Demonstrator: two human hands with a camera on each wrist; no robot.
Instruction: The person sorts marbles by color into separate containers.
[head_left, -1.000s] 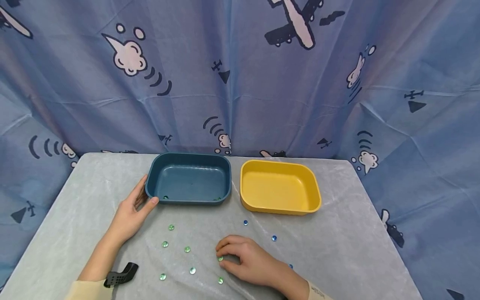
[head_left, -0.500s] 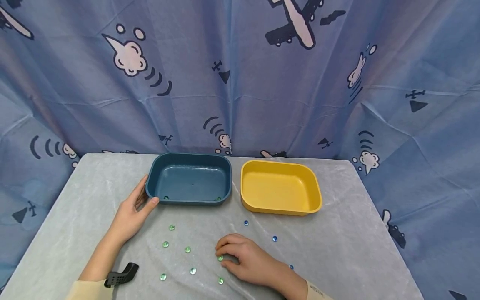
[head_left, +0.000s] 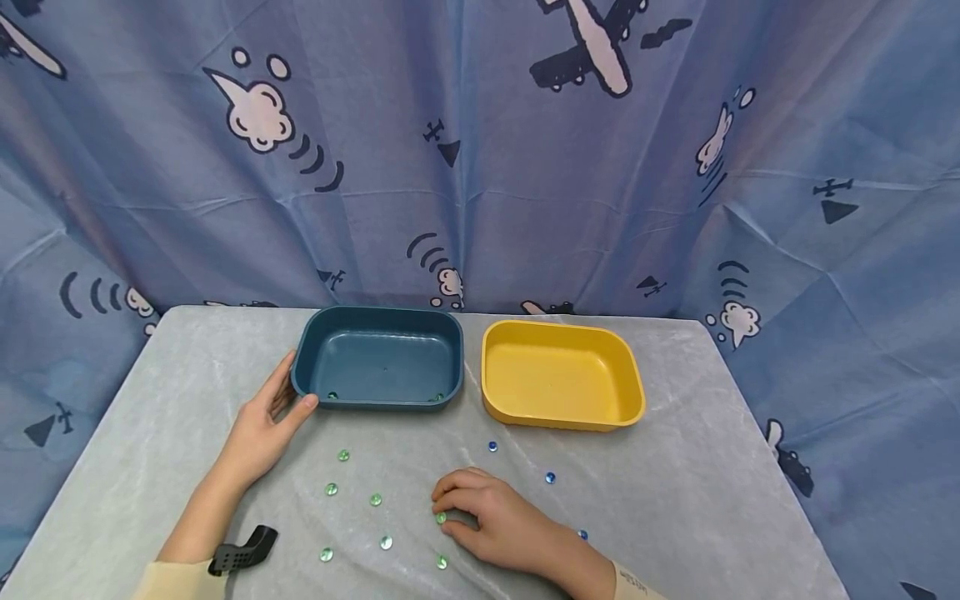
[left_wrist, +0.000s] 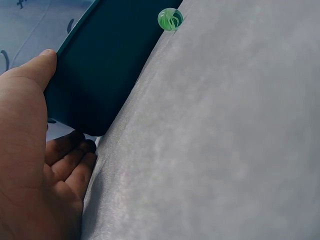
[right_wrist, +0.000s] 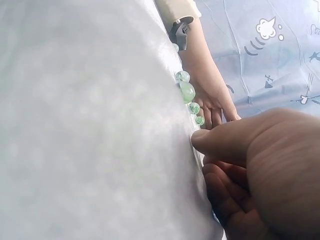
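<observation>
Two green marbles [head_left: 332,396] in upper-centre teal tray [head_left: 382,358], gripped by left hand [head_left: 258,429]; right hand [head_left: 495,517] pinches another marble [head_left: 441,518]; lower-frame loose marbles [head_left: 376,500] apparently outstanding.

From my head view, soft, even light covers the left hand [head_left: 258,425] and right hand [head_left: 491,517], with a faint sheen inside the teal tray [head_left: 378,360] beside the left. My left wrist view is dimmer, shadow darkening the tray and that hand's underside. On the right wrist, I see a blurred, washed-out table [right_wrist: 100,125] beside the hand, its lower part shadowed.
</observation>
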